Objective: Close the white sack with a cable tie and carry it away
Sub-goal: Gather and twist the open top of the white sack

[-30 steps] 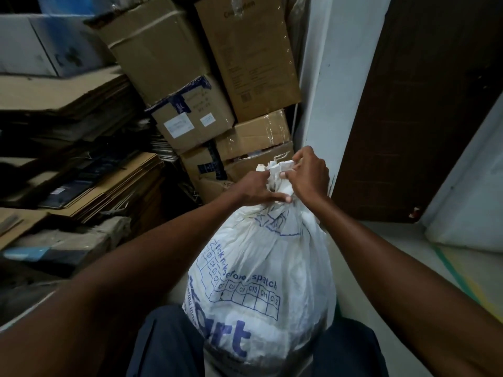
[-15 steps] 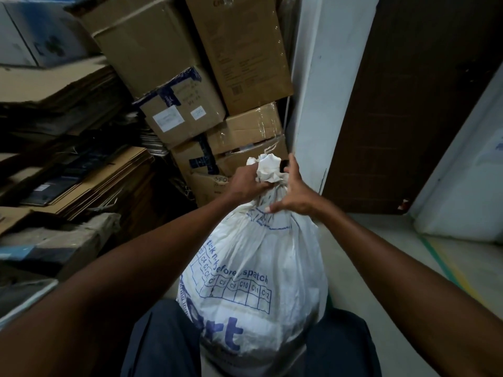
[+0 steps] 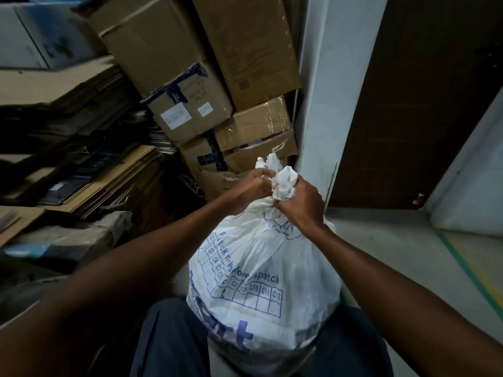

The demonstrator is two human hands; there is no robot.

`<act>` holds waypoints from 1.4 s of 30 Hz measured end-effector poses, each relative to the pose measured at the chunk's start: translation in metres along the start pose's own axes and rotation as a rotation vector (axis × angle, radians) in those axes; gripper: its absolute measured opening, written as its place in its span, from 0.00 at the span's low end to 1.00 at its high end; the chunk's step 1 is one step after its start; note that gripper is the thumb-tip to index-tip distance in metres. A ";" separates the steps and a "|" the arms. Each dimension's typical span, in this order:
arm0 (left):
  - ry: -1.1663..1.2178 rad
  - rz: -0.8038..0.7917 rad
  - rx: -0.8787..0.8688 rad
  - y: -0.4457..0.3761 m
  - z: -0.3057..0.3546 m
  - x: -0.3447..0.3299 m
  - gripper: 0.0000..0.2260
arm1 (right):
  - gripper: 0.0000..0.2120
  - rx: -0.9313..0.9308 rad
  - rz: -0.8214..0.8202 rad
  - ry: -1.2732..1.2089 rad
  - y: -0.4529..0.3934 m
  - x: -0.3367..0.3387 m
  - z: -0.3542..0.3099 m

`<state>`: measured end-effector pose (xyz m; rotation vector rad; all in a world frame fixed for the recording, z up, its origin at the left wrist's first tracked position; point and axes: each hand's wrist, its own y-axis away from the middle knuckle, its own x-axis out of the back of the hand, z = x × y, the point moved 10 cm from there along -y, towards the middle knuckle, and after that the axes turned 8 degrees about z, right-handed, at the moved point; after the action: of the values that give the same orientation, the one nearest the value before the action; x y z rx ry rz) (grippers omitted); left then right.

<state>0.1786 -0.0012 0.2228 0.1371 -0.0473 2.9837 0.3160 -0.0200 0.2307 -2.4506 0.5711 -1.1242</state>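
Observation:
A full white sack [image 3: 261, 273] with blue print stands upright between my legs. Its mouth is bunched into a crumpled tuft [image 3: 283, 180] at the top. My left hand [image 3: 251, 187] grips the gathered neck from the left, fingers curled round it. My right hand [image 3: 298, 205] grips the neck from the right, just under the tuft. A thin light strand [image 3: 279, 148] sticks up from the tuft. I cannot make out a cable tie; the neck is hidden under my fingers.
Stacked cardboard boxes [image 3: 217, 85] lean against a white pillar [image 3: 329, 99] right behind the sack. Flattened cartons [image 3: 81, 175] pile up on the left. A dark brown door [image 3: 424, 99] stands to the right, with grey floor [image 3: 394, 262] and a green-yellow line [image 3: 473, 270].
My right hand has gone from lying open against the neck to gripping it under the tuft. The tuft now leans right, and the sack top has shifted slightly.

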 end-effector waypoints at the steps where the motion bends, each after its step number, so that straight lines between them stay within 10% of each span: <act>1: -0.029 0.001 0.003 -0.001 -0.004 0.000 0.12 | 0.40 0.015 -0.002 0.001 0.003 -0.001 -0.001; 9: -0.437 0.033 -0.183 -0.008 -0.003 0.020 0.20 | 0.25 0.121 -0.034 0.033 0.015 -0.004 0.006; 18: -1.514 0.026 -0.473 -0.045 -0.007 0.026 0.39 | 0.17 0.232 -0.124 -0.033 0.023 -0.005 0.006; 29: -1.466 -0.110 -0.674 -0.044 -0.002 0.021 0.19 | 0.18 0.275 -0.120 -0.046 0.023 -0.007 0.021; 35: -1.281 0.071 -0.694 -0.040 0.003 0.037 0.13 | 0.17 0.262 -0.042 -0.069 0.017 0.001 0.021; 42: -0.912 0.160 -0.505 -0.033 -0.006 0.005 0.10 | 0.42 0.151 -0.115 0.051 0.006 -0.028 0.019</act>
<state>0.1781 0.0322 0.2176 1.4277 -0.9160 2.6565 0.3128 -0.0075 0.1996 -2.3558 0.3503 -1.2304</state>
